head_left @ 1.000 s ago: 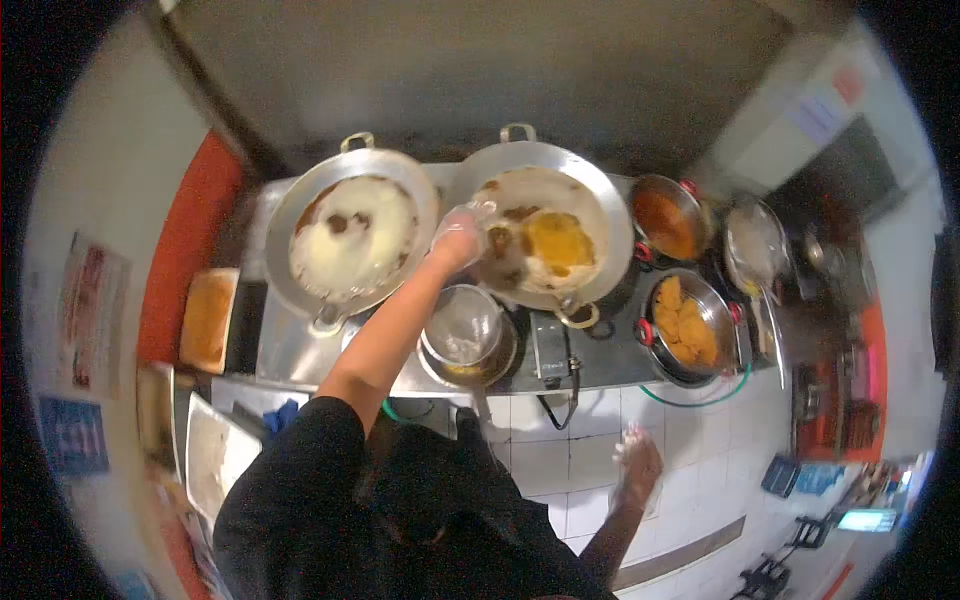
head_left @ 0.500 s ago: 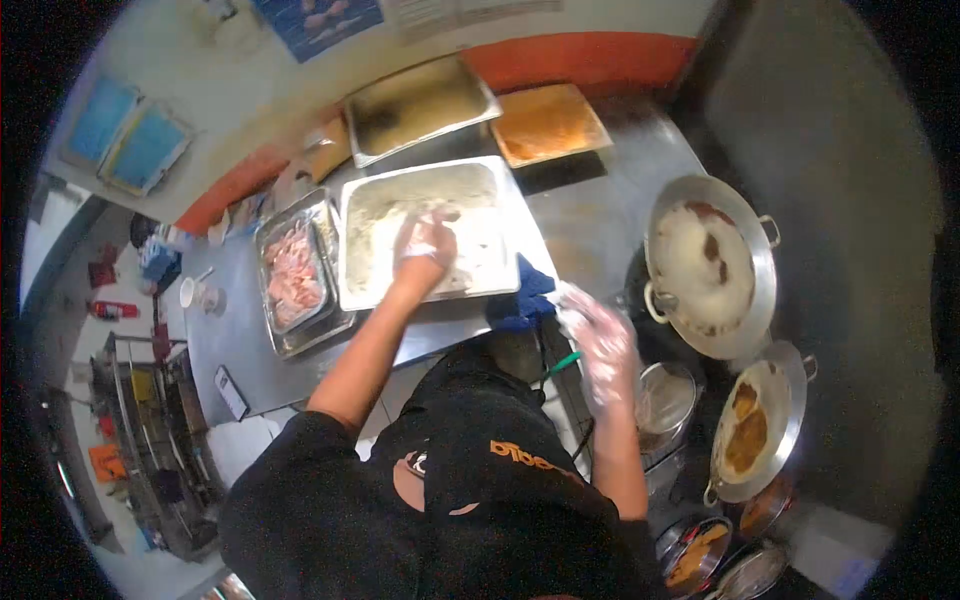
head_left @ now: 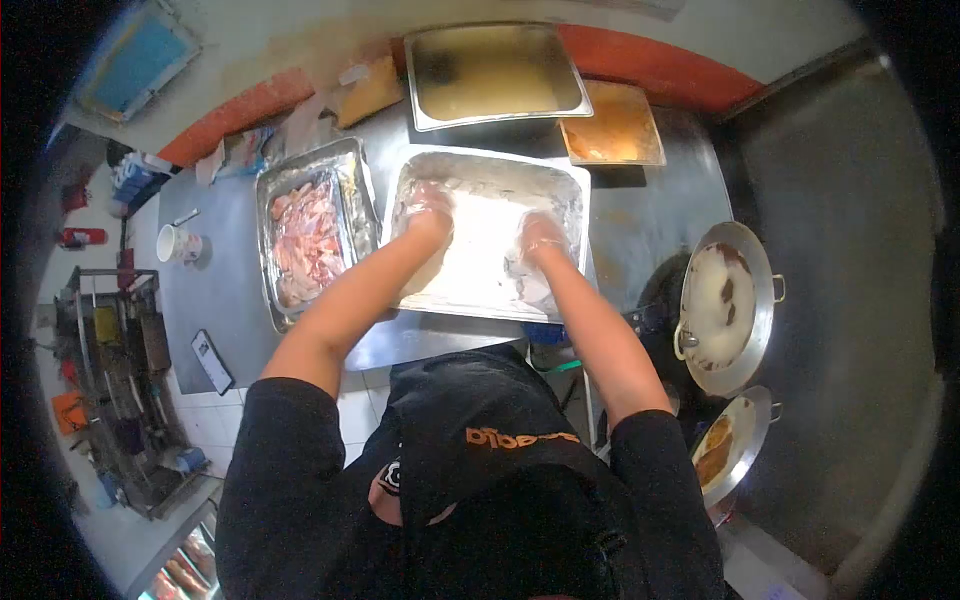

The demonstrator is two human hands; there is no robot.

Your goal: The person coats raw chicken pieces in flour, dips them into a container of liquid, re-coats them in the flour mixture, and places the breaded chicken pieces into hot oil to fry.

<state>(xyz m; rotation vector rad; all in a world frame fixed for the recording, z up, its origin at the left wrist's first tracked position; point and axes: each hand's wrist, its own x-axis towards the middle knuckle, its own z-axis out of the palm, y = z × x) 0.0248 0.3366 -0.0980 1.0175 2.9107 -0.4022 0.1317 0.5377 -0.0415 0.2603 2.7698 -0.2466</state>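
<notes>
Both hands, in clear plastic gloves, are down inside a white rectangular tub (head_left: 585, 195) of white flour-like powder (head_left: 475, 245). My left hand (head_left: 428, 206) is at the tub's left side. My right hand (head_left: 543, 238) is at the right side, by the powder heaped along that wall. Powder and blur hide the fingers of both, so their grip does not show. Left of the tub, a metal tray (head_left: 263, 235) holds pieces of raw pink meat (head_left: 305, 240), apparently chicken.
Behind the tub are a large metal tray (head_left: 500, 115) and a smaller pan with orange contents (head_left: 610, 125). To the right, two woks (head_left: 765, 335) (head_left: 762, 430) hold foaming oil and browned food. A white cup (head_left: 178, 245) and a phone (head_left: 212, 360) lie on the left.
My right hand has moved from outside the tub, near the blue cloth, into the powder. My left hand stays in the tub, now farther left. The camera view has shifted.
</notes>
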